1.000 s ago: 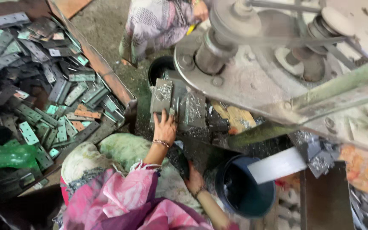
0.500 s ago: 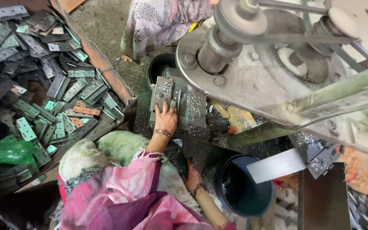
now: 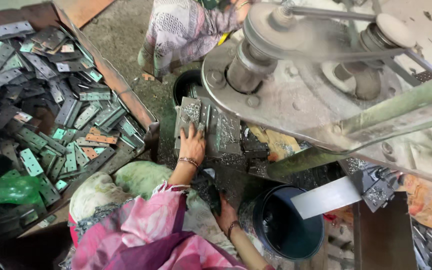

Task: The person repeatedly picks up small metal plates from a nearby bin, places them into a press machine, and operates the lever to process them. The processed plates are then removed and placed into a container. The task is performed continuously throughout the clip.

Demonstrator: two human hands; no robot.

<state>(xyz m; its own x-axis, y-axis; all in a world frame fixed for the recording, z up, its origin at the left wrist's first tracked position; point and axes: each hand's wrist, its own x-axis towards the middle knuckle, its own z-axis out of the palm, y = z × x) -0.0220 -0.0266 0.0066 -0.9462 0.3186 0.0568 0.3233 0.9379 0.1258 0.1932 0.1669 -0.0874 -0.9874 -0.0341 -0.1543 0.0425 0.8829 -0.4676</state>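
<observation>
Here, left hand (image 3: 192, 145) flat, grip open, on grey metal plates (image 3: 216, 127), right hand (image 3: 224, 216) grip unclear, beside dark bucket (image 3: 288, 225).

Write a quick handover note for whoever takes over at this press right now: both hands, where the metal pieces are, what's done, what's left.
Left hand: flat on the metal plate at the press bed, fingers spread.
Right hand: low beside the dark bucket; grip unclear.
Crate of perforated plates sits left.
Done versus left: cannot tell which plates have been through the press.
</observation>
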